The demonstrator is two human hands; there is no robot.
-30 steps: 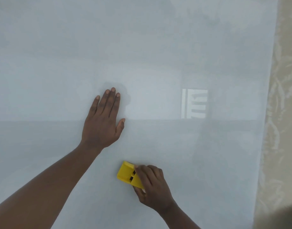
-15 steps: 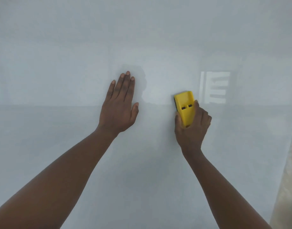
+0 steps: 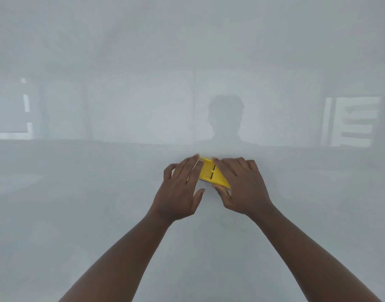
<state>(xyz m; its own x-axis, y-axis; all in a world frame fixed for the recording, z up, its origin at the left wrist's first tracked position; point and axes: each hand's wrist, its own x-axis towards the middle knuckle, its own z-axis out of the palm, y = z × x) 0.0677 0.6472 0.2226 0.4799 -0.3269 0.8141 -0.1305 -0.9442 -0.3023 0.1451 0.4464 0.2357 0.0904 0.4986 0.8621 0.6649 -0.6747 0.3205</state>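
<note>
Since the pale surface [image 3: 104,219] lies flat and glossy across the whole view, with no crease, bubble or lifted edge that I can make out, the smoothing looks well advanced, though the haze and glare are strong enough that fine faults could be hiding, and I would not call it finished. What seems left, by my judgement, is at least one more pass from the middle outward, because the yellow scraper [image 3: 211,174] sits near the centre of the surface, tilted, its long side running from upper left to lower right and its flat face against the surface. A faint vertical line runs up behind it and may be a seam, which would need pressing. The right hand [image 3: 241,186] grips the scraper, fingers curled over its right half and the thumb tucked under its lower edge. The left hand [image 3: 178,192] is spread and nearly flat, its longest fingers straight and touching the scraper's left edge, thumb out to the side, holding nothing. Above the hands a shadow of a head and shoulders [image 3: 225,118] falls on the surface, and a bright window-like reflection [image 3: 350,122] shows far right.
</note>
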